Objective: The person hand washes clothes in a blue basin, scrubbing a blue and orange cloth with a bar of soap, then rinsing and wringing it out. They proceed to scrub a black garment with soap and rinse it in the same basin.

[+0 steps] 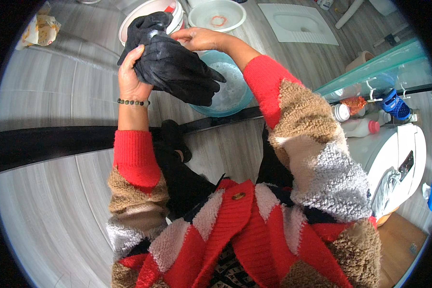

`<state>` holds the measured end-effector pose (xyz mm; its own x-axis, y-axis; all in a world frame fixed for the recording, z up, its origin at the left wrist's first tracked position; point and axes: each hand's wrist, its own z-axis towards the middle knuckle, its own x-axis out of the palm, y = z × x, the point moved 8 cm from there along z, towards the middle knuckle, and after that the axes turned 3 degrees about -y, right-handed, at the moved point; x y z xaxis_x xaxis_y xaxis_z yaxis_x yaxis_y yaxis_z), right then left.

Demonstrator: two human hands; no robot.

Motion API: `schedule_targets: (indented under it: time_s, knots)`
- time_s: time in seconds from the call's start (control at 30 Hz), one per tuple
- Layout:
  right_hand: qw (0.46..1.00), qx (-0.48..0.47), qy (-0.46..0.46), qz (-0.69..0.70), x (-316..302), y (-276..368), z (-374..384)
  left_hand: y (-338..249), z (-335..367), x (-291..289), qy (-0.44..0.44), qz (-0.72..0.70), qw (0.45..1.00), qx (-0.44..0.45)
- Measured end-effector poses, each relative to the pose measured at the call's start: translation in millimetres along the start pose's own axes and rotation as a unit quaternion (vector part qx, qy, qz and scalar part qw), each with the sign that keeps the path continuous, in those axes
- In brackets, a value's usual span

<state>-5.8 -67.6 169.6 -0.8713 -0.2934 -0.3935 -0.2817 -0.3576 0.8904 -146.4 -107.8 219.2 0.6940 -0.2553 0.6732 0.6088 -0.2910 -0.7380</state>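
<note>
A dark, wet-looking black garment [175, 67] hangs bunched between my two hands, with a small whitish patch of foam near its top. My left hand [133, 79], wearing a beaded bracelet, grips its left side with the thumb on top. At the upper right edge of the cloth, my right hand [197, 38] has its fingers closed on the fabric, and the fingertips are partly hidden. Below and to the right stands a light blue basin [248, 98] of sudsy water; the garment's lower end overhangs its left side.
Beyond the cloth are a white bucket [129, 21] and a white basin [193, 21] with a reddish ring in it. A squat toilet [300, 21] lies in the floor. A dark raised strip [57, 143] crosses the floor. Bottles [362, 127] and a white washing machine [393, 158] stand right.
</note>
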Motion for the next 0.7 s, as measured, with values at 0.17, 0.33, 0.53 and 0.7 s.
schedule_targets:
  time_s: [0.17,0.33,0.53,0.7]
  knots:
    - [0.998,0.043,0.050,0.015,0.9,-5.5,-4.2,-1.9,-4.2,-0.8,-0.005,0.011,1.000,-0.002]
    - [0.994,0.077,0.044,0.062,-2.3,0.2,-9.5,-6.7,-2.9,-8.0,0.013,0.005,1.000,0.003]
    - [0.998,0.055,-0.013,-0.034,-14.1,8.5,-15.9,-13.1,-2.1,-16.8,-0.041,0.002,0.999,0.034]
    - [0.992,0.113,-0.047,-0.007,-25.9,-10.1,-24.9,-12.2,-1.5,-13.2,-0.047,-0.035,0.998,0.034]
